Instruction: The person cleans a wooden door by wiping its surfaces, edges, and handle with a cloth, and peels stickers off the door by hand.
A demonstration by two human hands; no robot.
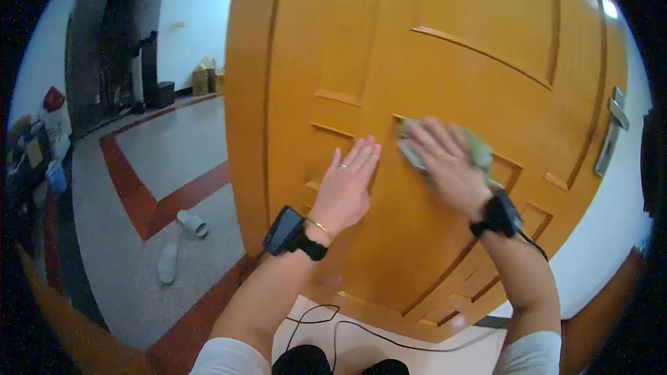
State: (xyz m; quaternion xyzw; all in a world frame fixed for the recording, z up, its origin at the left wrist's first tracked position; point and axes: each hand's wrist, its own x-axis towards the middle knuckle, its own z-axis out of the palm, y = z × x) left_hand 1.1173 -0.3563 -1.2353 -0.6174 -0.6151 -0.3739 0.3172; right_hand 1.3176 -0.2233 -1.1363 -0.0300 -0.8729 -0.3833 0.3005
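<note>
A wooden door [389, 236] with raised panels fills the middle of the head view. My left hand [347, 184] lies flat against its surface, fingers stretched out, holding nothing. To the right, my right hand [448, 160] presses a greenish cloth [479, 149] against the door's central panel. The cloth shows around the fingers and past the right side of the hand; the part under the palm is hidden. Slight motion blur covers this hand. Both wrists carry black straps with small devices.
A metal door handle [617, 114] sits at the door's right edge. Black cable [417, 347] runs over the floor below. Two slippers [193, 223] lie on the tiled floor at left. Cardboard boxes [201, 81] stand by the far wall, and a cluttered pile [35, 160] lines the left side.
</note>
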